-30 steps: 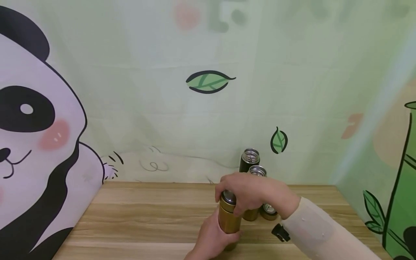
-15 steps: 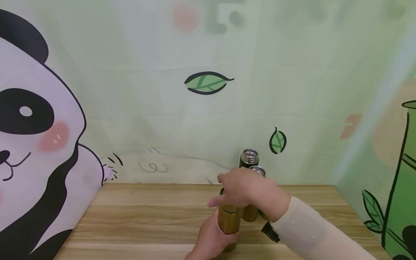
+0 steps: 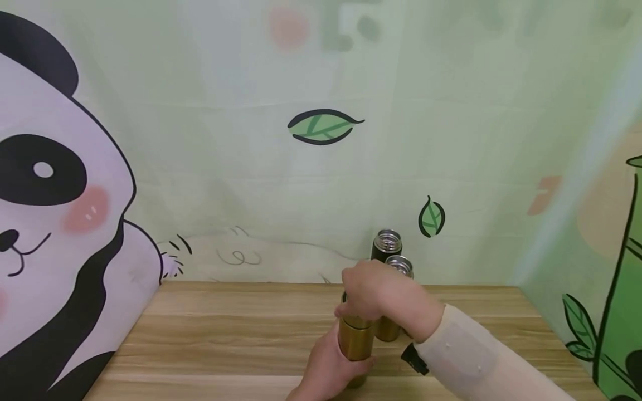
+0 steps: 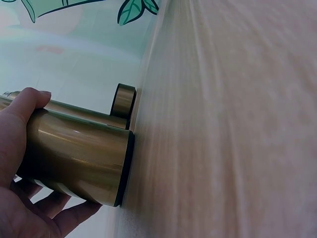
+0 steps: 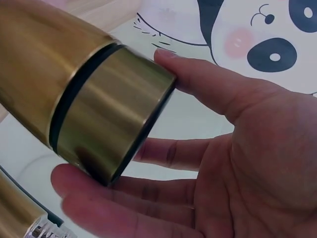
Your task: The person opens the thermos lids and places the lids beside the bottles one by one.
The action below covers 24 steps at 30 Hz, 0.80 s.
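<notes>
A gold thermos bottle stands upright on the wooden table, its dark base down against the wood in the left wrist view. My left hand grips its body low down, thumb on one side and fingers on the other. Over the top, my right hand holds the gold cap, which is seated on the bottle with a dark ring below it. In the right wrist view the thumb lies at the cap's edge and the fingers curve round the far side. The palm stays apart from the cap's top.
Right behind stand an uncapped gold bottle and an uncapped black bottle, near the back wall. A loose gold cap sits on the table beside the gold bottle. A panda-print cloth hangs behind.
My right hand shifted on the cap: half a second ago its thumb stuck out leftward, and now thumb and fingers are drawn in round it. My left hand has kept its grip.
</notes>
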Tool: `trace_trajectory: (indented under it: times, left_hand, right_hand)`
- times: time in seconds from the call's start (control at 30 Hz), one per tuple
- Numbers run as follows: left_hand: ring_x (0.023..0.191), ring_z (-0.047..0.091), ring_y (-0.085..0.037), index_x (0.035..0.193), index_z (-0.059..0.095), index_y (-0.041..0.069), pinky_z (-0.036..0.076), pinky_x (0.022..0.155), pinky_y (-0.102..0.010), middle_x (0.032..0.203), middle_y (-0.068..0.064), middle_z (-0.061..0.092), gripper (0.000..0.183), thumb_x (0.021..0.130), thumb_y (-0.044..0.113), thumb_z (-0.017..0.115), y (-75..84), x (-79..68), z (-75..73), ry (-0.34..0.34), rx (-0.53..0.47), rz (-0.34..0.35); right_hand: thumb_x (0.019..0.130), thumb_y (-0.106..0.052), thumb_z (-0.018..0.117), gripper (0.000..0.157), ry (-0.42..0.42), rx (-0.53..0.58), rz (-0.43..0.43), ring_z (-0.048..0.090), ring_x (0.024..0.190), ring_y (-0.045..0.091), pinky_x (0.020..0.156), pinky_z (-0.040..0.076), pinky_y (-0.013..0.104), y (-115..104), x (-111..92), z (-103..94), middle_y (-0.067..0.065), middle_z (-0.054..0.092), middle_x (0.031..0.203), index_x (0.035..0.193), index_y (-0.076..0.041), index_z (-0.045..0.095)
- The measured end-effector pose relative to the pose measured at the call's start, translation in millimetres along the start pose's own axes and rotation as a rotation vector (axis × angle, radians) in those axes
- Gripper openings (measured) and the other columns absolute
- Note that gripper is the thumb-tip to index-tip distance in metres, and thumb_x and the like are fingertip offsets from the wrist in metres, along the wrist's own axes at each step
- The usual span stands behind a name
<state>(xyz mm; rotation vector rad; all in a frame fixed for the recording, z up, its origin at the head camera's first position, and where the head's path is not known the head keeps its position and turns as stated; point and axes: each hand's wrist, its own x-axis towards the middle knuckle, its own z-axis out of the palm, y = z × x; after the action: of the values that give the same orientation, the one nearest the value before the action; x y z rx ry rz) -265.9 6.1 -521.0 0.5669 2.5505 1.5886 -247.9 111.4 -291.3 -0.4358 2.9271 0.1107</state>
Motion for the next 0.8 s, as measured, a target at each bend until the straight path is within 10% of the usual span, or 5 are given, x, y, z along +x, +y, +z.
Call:
trace_trajectory:
  times: [0.8]
  left_hand:
    - [0.098,0.066,-0.006,0.136,0.052,0.030,0.053,0.087,-0.034,0.117,0.009,0.071,0.069,0.078,0.044,0.087,-5.6,-0.2,2.7,0.029,0.044,0.056]
  right_hand:
    - [0.078,-0.029,0.091,0.037,-0.003,0.142,-0.107,0.062,0.089,0.019,0.078,0.054,0.038,11,-8,4.8,0.001,0.069,0.098,0.107,-0.019,0.070]
